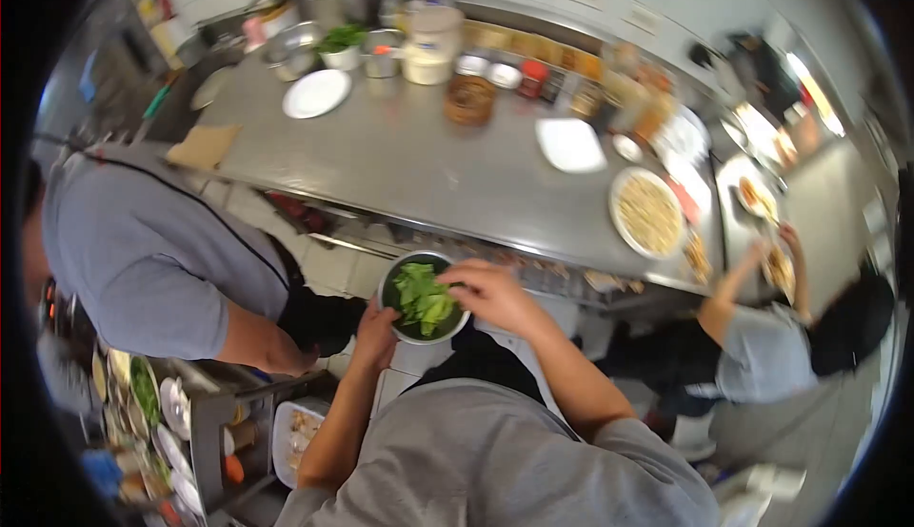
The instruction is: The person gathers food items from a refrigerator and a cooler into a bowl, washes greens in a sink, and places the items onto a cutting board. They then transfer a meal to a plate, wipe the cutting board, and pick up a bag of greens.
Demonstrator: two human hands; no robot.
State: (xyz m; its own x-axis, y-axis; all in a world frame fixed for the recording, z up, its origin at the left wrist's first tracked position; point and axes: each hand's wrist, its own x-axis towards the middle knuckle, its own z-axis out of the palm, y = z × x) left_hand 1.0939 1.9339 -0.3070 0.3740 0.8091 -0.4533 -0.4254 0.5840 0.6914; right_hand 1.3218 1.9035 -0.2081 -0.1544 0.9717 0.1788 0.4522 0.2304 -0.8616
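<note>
In front of my body I hold a metal bowl [388,289] with green lettuce leaves [422,297] inside. My left hand [376,330] grips the bowl's left rim, thumb on top. Above the bowl's right side, my right hand [486,289] has its fingers bent and brought together at the edge of the leaves, seemingly pinching them; the fingertips are partly blurred.
A steel counter [400,160] runs ahead, bearing a white oval plate [317,94], a square plate [569,144] and a large bowl of pale food [647,213]. One person [162,251] stands close at left; another [762,346] works at right. A white tub [286,446] sits lower left.
</note>
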